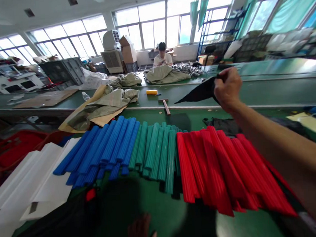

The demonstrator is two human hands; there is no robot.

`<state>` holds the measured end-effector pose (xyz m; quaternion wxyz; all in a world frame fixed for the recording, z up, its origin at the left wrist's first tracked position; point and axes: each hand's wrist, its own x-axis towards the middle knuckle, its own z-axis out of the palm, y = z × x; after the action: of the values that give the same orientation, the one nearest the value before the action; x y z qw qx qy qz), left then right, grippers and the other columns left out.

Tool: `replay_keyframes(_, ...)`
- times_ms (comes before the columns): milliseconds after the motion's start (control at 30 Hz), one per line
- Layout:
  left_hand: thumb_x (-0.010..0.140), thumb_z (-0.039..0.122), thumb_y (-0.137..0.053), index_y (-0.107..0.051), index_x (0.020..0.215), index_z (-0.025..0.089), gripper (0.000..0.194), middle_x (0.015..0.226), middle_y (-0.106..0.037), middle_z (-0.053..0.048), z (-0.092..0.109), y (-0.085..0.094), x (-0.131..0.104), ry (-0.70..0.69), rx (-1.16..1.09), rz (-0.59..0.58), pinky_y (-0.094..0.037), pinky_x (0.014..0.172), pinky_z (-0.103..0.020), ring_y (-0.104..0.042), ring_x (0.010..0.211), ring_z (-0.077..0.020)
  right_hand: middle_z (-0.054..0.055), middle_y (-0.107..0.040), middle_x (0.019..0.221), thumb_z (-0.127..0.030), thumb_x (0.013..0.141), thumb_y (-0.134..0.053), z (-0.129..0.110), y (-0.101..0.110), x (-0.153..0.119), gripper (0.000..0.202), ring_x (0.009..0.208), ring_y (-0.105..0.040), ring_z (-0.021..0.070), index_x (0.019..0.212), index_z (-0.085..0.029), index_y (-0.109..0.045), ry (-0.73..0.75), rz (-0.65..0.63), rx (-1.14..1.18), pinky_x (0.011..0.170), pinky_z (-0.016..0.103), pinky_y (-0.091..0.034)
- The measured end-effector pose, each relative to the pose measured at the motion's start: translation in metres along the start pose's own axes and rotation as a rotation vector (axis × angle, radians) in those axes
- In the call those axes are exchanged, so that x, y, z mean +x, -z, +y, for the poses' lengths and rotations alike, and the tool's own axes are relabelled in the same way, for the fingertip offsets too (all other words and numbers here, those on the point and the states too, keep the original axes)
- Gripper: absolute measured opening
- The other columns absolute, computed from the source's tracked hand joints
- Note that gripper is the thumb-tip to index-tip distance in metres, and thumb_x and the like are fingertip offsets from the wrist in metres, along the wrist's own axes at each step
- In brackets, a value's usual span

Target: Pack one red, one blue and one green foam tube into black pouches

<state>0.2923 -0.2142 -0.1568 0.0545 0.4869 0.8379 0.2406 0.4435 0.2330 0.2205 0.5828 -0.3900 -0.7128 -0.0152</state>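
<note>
My right hand [229, 87] is raised over the table at the right, its fingers closed on a piece of black fabric [199, 92] that hangs out to the left. Low in the picture, my left hand [141, 233] is in dark shadow above the green tabletop, fingers stretched out with nothing in them. Between the hands lie blue rolls [102, 144], green rolls [157, 147] and red rolls [219, 168] in side-by-side piles. A black bag-like item [59, 221] with a red patch lies left of my left hand.
White sheets [39, 175] lie at the left. Beyond the rolls are a hammer [166, 107], a yellow cylinder [152, 92], grey-green cloth [105, 106] and cardboard [47, 98]. Red crates [15, 144] stand at the far left. A person [162, 56] sits across the tables.
</note>
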Motion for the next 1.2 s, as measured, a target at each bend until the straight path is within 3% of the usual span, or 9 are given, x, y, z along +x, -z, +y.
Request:
replay_keyframes(133, 0.084, 0.062, -0.038, -0.067, 0.107, 0.025, 0.053, 0.115, -0.064, -0.01, -0.007, 0.017, 0.012, 0.2, -0.645, -0.06, -0.038, 0.099, -0.046, -0.054, 0.111, -0.0272, -0.001, -0.053, 0.08, -0.014, 0.077, -0.055, -0.127, 0.042, -0.09, 0.018, 0.069, -0.049, 0.014, 0.092, -0.023, -0.048, 0.357, -0.168, 0.269, 0.066, 0.028, -0.038)
replay_keyframes(267, 0.073, 0.083, -0.02, -0.055, 0.124, 0.015, 0.092, 0.115, -0.061, -0.019, 0.002, 0.069, 0.023, 0.577, -1.797, -0.29, -0.04, 0.092, -0.054, -0.055, 0.108, -0.0334, 0.001, -0.051, 0.067, -0.012, 0.081, -0.04, -0.187, 0.09, -0.255, 0.01, 0.062, -0.044, 0.0167, 0.082, -0.02, -0.045, 0.962, -0.728, 0.56, 0.067, 0.035, -0.033)
replay_keyframes(400, 0.073, 0.081, -0.032, -0.05, 0.129, 0.014, 0.089, 0.118, -0.061, -0.018, 0.01, 0.105, 0.015, 0.52, -2.203, -0.422, -0.039, 0.097, -0.049, -0.057, 0.11, -0.0317, 0.002, -0.053, 0.067, -0.008, 0.079, -0.038, -0.187, 0.119, -0.393, 0.013, 0.06, -0.042, 0.0163, 0.081, -0.018, -0.045, 0.866, -1.025, 0.462, 0.068, 0.035, -0.03)
replay_keyframes(533, 0.076, 0.074, -0.042, -0.053, 0.125, 0.01, 0.082, 0.115, -0.065, -0.019, 0.007, 0.098, -0.005, 0.704, -2.143, -0.498, -0.036, 0.102, -0.049, -0.058, 0.112, -0.0323, 0.003, -0.058, 0.072, -0.009, 0.07, -0.044, -0.183, 0.123, -0.469, 0.014, 0.065, -0.048, 0.0176, 0.08, -0.018, -0.046, 0.674, -1.184, 0.449, 0.069, 0.034, -0.034)
replay_keyframes(667, 0.075, 0.056, -0.059, -0.059, 0.116, 0.006, 0.064, 0.103, -0.069, -0.018, 0.004, 0.095, -0.017, 0.705, -1.886, -0.518, -0.041, 0.098, -0.048, -0.063, 0.101, -0.0314, 0.004, -0.063, 0.08, -0.014, 0.07, -0.053, -0.191, 0.123, -0.482, 0.015, 0.074, -0.057, 0.0205, 0.084, -0.018, -0.055, 0.62, -1.529, 0.356, 0.077, 0.037, -0.039)
replay_keyframes(800, 0.075, 0.032, -0.066, -0.059, 0.118, 0.014, 0.047, 0.104, -0.067, -0.012, 0.005, 0.137, -0.019, 0.265, -1.168, -0.114, -0.046, 0.092, -0.04, -0.062, 0.099, -0.026, 0.008, -0.061, 0.1, -0.036, 0.072, -0.066, -0.191, 0.123, -0.458, 0.036, 0.085, -0.058, 0.0236, 0.105, -0.021, -0.061, 0.332, -1.739, 0.501, 0.073, 0.033, -0.043)
replay_keyframes(900, 0.084, 0.017, -0.05, -0.055, 0.126, 0.022, 0.043, 0.097, -0.062, -0.008, 0.003, 0.175, -0.025, 0.005, -0.397, 0.232, -0.044, 0.087, -0.037, -0.058, 0.093, -0.0216, 0.006, -0.062, 0.094, -0.053, 0.084, -0.051, -0.183, 0.116, -0.444, 0.04, 0.084, -0.058, 0.0213, 0.107, -0.02, -0.06, -0.359, -1.588, 0.808, 0.074, 0.033, -0.044)
replay_keyframes(1000, 0.081, 0.004, -0.044, -0.044, 0.136, 0.026, 0.059, 0.086, -0.056, -0.005, -0.002, 0.183, -0.037, -0.102, 0.108, 0.335, -0.043, 0.079, -0.035, -0.054, 0.083, -0.0195, 0.007, -0.061, 0.108, -0.066, 0.086, -0.038, -0.173, 0.106, -0.441, 0.053, 0.095, -0.059, 0.024, 0.115, -0.026, -0.056, -1.048, -1.316, 1.178, 0.078, 0.038, -0.047)
replay_keyframes(1200, 0.078, 0.006, -0.047, -0.06, 0.112, 0.018, 0.038, 0.094, -0.061, -0.006, -0.005, 0.146, -0.059, 0.022, -0.3, 0.093, -0.045, 0.081, -0.032, -0.057, 0.09, -0.0191, 0.006, -0.057, 0.124, -0.067, 0.08, -0.048, -0.174, 0.097, -0.431, 0.05, 0.113, -0.053, 0.0286, 0.114, -0.032, -0.058, -1.3, -1.086, 1.326, 0.084, 0.045, -0.049)
